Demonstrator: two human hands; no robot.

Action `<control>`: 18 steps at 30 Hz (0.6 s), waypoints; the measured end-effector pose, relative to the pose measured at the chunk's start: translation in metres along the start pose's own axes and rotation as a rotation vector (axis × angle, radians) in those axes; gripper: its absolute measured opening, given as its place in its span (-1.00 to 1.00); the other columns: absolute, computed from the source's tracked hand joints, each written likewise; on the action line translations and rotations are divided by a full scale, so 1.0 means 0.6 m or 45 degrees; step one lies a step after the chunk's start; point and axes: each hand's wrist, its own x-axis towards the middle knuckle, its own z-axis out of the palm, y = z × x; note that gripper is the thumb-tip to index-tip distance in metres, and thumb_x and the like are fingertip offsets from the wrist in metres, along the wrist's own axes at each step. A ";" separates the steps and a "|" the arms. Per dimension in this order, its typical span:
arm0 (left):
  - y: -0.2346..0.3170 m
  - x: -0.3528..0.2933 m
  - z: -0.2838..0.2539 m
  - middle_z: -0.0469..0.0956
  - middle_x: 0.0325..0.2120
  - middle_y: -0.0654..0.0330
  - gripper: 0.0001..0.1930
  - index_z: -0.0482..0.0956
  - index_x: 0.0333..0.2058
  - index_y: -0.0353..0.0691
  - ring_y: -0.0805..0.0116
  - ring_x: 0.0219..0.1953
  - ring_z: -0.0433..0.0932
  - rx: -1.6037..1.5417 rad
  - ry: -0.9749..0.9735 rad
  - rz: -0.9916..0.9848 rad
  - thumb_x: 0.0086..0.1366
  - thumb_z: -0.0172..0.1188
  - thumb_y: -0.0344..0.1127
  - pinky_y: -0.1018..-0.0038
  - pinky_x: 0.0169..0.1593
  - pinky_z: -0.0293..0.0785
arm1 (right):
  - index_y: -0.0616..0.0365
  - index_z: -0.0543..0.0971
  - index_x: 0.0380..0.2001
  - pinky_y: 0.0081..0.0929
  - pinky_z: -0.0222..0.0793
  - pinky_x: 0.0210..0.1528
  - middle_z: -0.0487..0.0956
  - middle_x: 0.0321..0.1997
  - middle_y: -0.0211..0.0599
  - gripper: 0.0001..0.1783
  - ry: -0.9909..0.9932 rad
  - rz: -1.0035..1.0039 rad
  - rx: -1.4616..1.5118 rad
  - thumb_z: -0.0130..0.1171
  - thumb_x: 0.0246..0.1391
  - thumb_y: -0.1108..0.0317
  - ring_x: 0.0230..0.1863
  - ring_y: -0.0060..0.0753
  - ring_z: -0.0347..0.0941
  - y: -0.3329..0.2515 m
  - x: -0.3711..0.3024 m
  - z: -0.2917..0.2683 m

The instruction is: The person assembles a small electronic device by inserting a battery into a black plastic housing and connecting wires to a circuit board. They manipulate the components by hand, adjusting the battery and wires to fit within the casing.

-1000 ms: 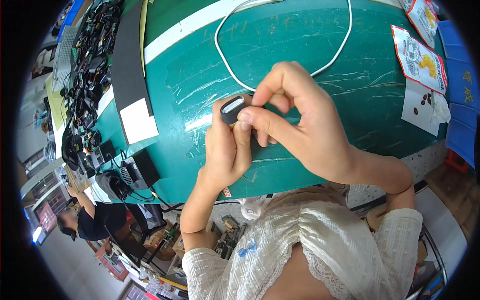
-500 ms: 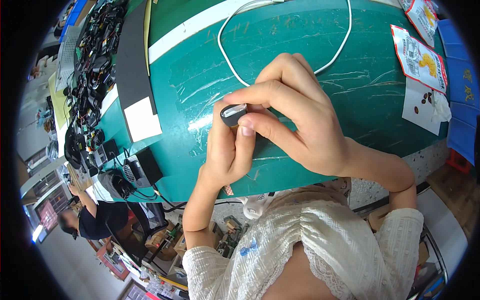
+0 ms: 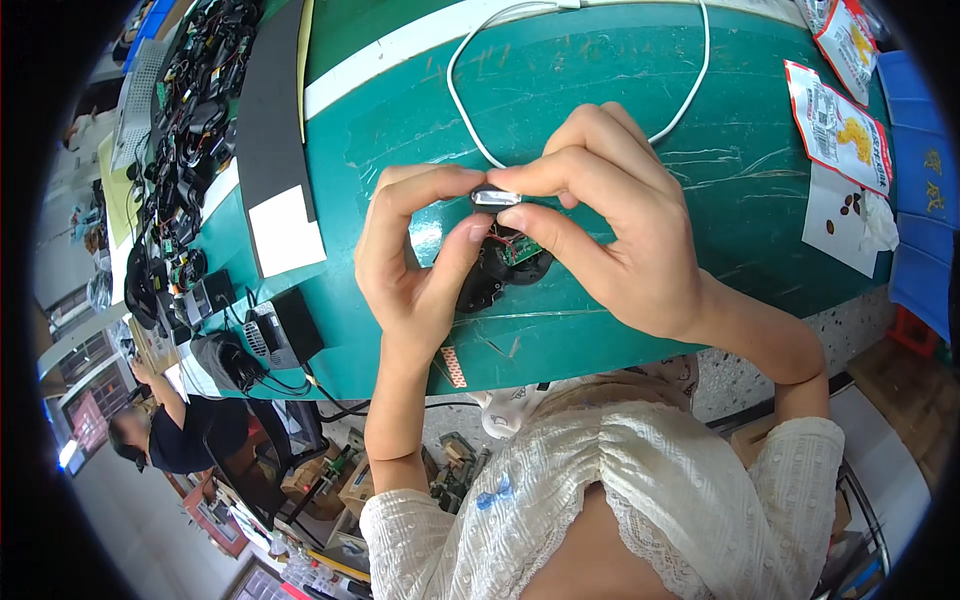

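Both hands meet over the workbench around a small black oblong part (image 3: 483, 203) with a shiny silver face. My right hand (image 3: 625, 225) pinches its right side between thumb and forefinger. At the left end, the thumb and forefinger of my left hand (image 3: 405, 245) close on the same part. Just beneath the fingertips lies a black plastic housing (image 3: 482, 290), with a green circuit board (image 3: 520, 250) and thin red wires showing. My fingers partly cover the housing.
A white cable (image 3: 462, 105) loops across the green bench (image 3: 600, 80). Many black electronic parts (image 3: 195, 130) crowd the left, beside a dark grey sheet (image 3: 265, 130) and a black box (image 3: 285, 325). Snack packets (image 3: 840, 130) lie right. A person (image 3: 195, 430) sits at far left.
My left hand has shifted left and opened out from its curled position. The black part has moved slightly up and right, and the housing with the circuit board now shows below it.
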 end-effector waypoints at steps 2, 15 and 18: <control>0.002 0.000 -0.002 0.51 -0.31 0.08 -0.72 0.47 -0.28 -0.34 0.31 -0.26 0.47 -0.026 -0.006 -0.010 -0.04 0.23 -0.59 0.47 -0.14 0.40 | 0.22 0.58 -0.32 -0.63 0.18 -0.45 0.38 -0.47 -0.37 -0.77 -0.017 -0.005 0.014 0.25 -0.15 0.56 -0.43 -0.47 0.23 -0.002 0.001 -0.002; -0.007 -0.001 0.010 0.49 -0.44 0.10 -0.76 0.41 -0.37 -0.32 0.31 -0.38 0.46 0.194 0.093 0.091 -0.07 0.23 -0.54 0.47 -0.26 0.39 | 0.12 0.51 -0.35 -0.48 0.21 -0.36 0.32 -0.52 -0.40 -0.79 -0.090 0.278 0.197 0.23 -0.14 0.53 -0.40 -0.41 0.24 0.007 0.002 0.006; -0.005 -0.001 0.012 0.48 -0.45 0.10 -0.77 0.41 -0.37 -0.32 0.30 -0.38 0.46 0.200 0.100 0.118 -0.06 0.21 -0.53 0.47 -0.28 0.39 | 0.14 0.51 -0.37 -0.51 0.22 -0.41 0.34 -0.54 -0.41 -0.81 -0.084 0.261 0.265 0.22 -0.13 0.54 -0.44 -0.46 0.26 0.007 0.000 0.009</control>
